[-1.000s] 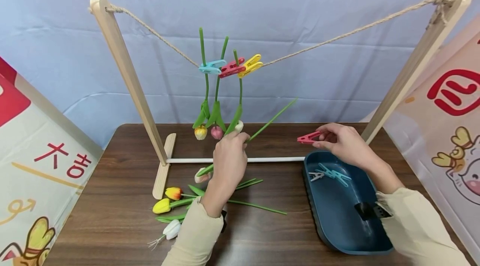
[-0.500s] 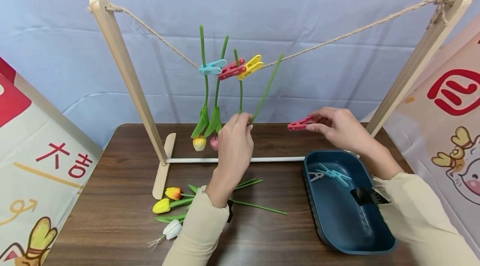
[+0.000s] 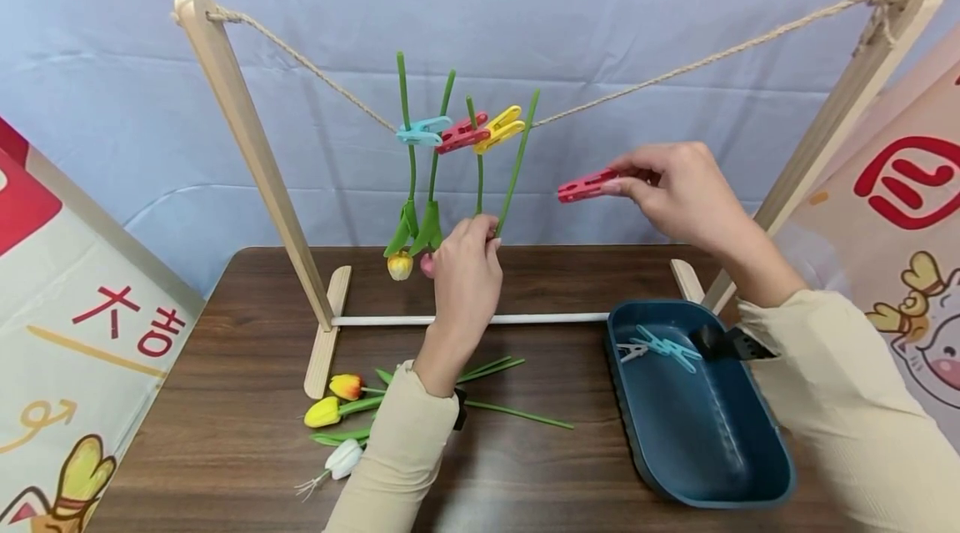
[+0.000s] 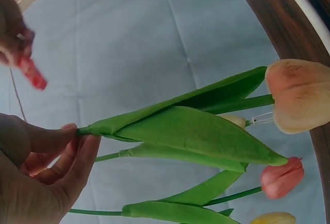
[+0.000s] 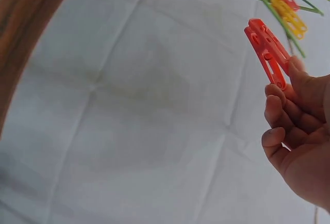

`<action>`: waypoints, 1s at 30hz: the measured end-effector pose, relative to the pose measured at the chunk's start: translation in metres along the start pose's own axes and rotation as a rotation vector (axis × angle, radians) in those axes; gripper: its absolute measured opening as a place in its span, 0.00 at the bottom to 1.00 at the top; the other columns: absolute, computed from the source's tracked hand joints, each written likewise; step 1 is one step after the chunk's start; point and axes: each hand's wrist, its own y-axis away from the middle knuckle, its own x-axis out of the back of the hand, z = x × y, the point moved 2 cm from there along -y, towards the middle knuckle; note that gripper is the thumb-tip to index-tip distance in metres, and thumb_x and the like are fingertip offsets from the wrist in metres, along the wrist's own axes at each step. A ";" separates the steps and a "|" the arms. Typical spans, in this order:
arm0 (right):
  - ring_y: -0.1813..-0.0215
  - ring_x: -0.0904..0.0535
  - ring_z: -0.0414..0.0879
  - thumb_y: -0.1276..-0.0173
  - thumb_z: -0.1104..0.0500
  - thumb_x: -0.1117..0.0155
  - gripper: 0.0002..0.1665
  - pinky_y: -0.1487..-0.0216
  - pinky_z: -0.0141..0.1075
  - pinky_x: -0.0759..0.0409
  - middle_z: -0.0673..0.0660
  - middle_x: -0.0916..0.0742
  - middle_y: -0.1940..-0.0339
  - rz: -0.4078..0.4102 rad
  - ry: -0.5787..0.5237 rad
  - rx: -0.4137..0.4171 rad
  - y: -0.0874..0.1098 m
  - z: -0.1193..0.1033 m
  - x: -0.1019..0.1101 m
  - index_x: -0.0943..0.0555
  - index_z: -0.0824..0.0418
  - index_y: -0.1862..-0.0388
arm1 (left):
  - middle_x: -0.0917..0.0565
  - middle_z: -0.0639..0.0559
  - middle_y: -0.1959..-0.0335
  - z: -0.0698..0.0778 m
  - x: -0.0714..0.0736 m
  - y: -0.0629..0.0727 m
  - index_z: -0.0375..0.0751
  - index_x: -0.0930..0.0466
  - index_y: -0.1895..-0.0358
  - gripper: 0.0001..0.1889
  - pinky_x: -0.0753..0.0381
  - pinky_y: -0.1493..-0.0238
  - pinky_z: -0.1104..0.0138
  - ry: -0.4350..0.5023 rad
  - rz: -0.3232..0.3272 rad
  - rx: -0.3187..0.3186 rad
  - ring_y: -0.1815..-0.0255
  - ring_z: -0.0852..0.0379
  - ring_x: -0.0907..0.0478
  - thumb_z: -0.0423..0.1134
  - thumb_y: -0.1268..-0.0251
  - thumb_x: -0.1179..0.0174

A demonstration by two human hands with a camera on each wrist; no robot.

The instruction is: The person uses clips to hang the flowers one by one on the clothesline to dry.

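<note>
My left hand [image 3: 468, 283] pinches an artificial tulip [image 3: 517, 162] by its green stem, just above the leaves. Its peach bloom [image 4: 299, 96] hangs downward in the left wrist view, and its stem end reaches up to the rope [image 3: 675, 70], right of a yellow clothespin [image 3: 500, 129]. In my right hand [image 3: 675, 187], thumb and fingers hold a red clothespin [image 3: 585, 187] by its rear end, to the right of that stem. Blue [image 3: 422, 131], second red [image 3: 461, 133] and yellow clothespins hold three tulips upside down; the third's white bloom is behind my left hand in the head view.
Wooden posts [image 3: 255, 158] carry the rope, with a white bar [image 3: 551, 319] between their feet. Several loose tulips [image 3: 324, 412] lie on the table [image 3: 225, 450] at front left. A dark blue basin [image 3: 705, 433] at right contains more clothespins [image 3: 667, 347].
My left hand has risen, swinging the tulip's stem upright beside the yellow clothespin. My right hand has lifted the red clothespin from over the basin, up and leftward toward the rope.
</note>
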 end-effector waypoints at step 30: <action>0.74 0.27 0.54 0.37 0.64 0.40 0.10 0.76 0.37 0.37 0.67 0.16 0.71 -0.037 0.111 -0.005 -0.069 -0.043 0.015 0.16 0.72 0.68 | 0.18 0.43 0.68 0.000 0.003 -0.010 0.30 0.19 0.62 0.07 0.24 0.60 0.60 0.052 0.026 0.000 0.64 0.49 0.20 0.26 0.45 0.39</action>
